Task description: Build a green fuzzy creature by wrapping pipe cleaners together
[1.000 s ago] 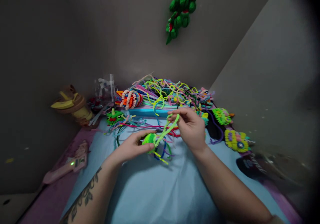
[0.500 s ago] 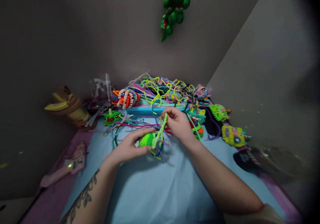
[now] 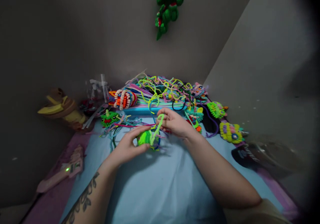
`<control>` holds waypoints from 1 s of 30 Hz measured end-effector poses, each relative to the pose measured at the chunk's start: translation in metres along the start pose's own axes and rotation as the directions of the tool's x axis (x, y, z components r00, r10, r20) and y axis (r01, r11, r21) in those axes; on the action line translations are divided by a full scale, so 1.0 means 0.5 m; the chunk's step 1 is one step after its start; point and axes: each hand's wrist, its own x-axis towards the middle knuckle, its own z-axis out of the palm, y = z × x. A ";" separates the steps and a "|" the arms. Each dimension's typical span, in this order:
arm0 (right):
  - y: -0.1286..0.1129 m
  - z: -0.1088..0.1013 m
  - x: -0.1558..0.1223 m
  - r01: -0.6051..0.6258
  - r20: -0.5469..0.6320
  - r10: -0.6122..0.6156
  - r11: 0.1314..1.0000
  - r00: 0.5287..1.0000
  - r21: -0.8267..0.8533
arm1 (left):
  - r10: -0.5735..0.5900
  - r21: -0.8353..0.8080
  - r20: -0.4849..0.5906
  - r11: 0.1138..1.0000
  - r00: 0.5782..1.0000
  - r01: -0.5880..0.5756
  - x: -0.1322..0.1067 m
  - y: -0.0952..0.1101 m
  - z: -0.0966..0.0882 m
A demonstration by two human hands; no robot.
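Near the middle of the blue-covered table, my left hand [image 3: 131,144] grips a bright green pipe-cleaner figure [image 3: 144,137] from its left side, thumb below and fingers above. Bits of blue, pink and yellow show at the figure's right end. A light green pipe cleaner [image 3: 158,128] rises from it and bends over at the top. My right hand [image 3: 172,122] pinches that pipe cleaner near its upper bend; the exact fingertip contact is partly hidden. Behind the hands, a magenta pipe cleaner [image 3: 132,125] and several blue ones lie on the cloth.
A blue tray [image 3: 142,111] heaped with pipe cleaners [image 3: 162,90] stands at the back. Finished figures flank it, among them a green one [image 3: 110,118] and a yellow one [image 3: 231,133]. A pink glue gun [image 3: 66,170] lies left; a clear-and-black container [image 3: 260,155] is at right.
My right hand has turned and come slightly left and lower, and the light green pipe cleaner now curls over at its top. My left hand still holds the figure; the whole view has shifted a little.
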 end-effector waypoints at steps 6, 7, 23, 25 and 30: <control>-0.007 0.001 0.001 -0.011 -0.035 0.010 0.999 0.999 -0.036 | 0.024 0.019 -0.010 1.000 1.000 -0.023 0.002 0.004 -0.005; -0.007 0.002 0.001 -0.010 -0.064 0.009 1.000 0.998 -0.026 | 0.030 0.026 -0.016 0.999 0.999 -0.030 0.001 0.005 -0.005; -0.008 0.014 -0.005 -0.002 -0.135 -0.027 0.978 0.991 -0.210 | 0.432 0.402 -0.029 0.830 0.901 -0.385 0.001 -0.022 0.018; -0.007 0.020 -0.008 -0.007 -0.150 -0.031 0.968 0.988 -0.250 | 0.424 0.385 -0.041 0.842 0.905 -0.377 -0.001 -0.023 0.017; -0.005 0.030 -0.016 0.018 -0.155 -0.100 0.890 0.983 -0.455 | 0.345 0.296 -0.105 0.906 0.933 -0.302 -0.004 -0.019 0.012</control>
